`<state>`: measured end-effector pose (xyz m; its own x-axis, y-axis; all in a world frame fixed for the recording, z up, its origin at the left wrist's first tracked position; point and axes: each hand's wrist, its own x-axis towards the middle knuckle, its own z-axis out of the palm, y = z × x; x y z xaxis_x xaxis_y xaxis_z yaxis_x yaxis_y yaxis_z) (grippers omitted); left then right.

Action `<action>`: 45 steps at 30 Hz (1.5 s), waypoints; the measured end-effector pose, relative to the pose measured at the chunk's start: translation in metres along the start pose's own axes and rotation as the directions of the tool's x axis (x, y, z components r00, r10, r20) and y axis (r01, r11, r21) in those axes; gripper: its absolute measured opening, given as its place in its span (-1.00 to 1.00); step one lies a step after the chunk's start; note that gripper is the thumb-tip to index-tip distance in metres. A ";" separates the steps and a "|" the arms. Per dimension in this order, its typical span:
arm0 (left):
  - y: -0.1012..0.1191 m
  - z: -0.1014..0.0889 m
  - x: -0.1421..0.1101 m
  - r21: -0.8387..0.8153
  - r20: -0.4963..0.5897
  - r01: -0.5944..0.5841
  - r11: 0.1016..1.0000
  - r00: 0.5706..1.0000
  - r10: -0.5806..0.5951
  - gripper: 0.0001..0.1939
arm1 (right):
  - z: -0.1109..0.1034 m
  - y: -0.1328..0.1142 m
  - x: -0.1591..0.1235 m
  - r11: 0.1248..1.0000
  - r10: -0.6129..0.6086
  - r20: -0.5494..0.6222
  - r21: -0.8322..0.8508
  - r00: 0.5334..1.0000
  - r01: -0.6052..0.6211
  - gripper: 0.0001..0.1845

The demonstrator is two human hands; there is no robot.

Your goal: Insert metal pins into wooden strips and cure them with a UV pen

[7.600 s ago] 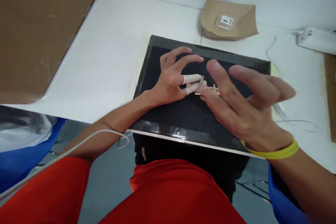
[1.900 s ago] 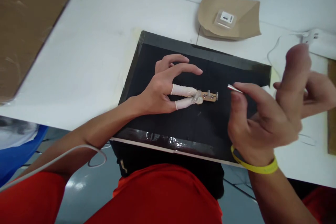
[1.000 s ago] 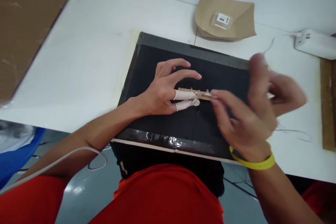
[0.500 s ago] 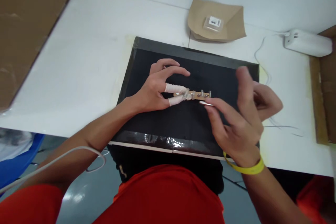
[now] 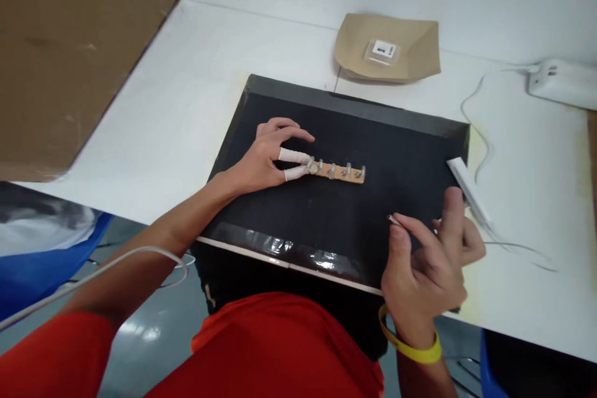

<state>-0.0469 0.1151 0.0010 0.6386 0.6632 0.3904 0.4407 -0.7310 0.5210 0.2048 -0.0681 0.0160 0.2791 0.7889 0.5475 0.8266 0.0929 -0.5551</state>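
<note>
A narrow tan strip (image 5: 340, 171) with several small metal posts lies on a black mat (image 5: 354, 137). My left hand (image 5: 268, 158) pinches the strip's left end between thumb and forefinger, both in white finger cots. My right hand (image 5: 429, 261), a yellow band on its wrist, hovers over the mat's right front part. It holds a thin metal tool (image 5: 394, 220) whose tip shows above the thumb. The tool is well apart from the strip.
A white table (image 5: 186, 87) bears the mat. A brown paper bag (image 5: 387, 53) with a small labelled packet lies behind it. A white bar (image 5: 467, 189) and thin wire (image 5: 480, 137) sit right, a white device (image 5: 562, 74) far right, cardboard (image 5: 65, 50) at left.
My right hand has drawn back from the strip toward the mat's front right, still holding the thin tool. My left hand keeps its pinch on the strip's end.
</note>
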 end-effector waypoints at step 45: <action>0.009 -0.014 0.013 -0.015 0.248 0.212 0.977 0.948 -0.202 -0.82 | -0.014 0.019 -0.033 0.994 -0.093 0.055 -0.057 0.994 0.096 -0.86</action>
<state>-0.0435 0.1191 0.0213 0.6726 0.7360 0.0769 0.5563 -0.5713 0.6034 0.2178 -0.1008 -0.0041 0.1736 0.8092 0.5613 0.8761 0.1335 -0.4633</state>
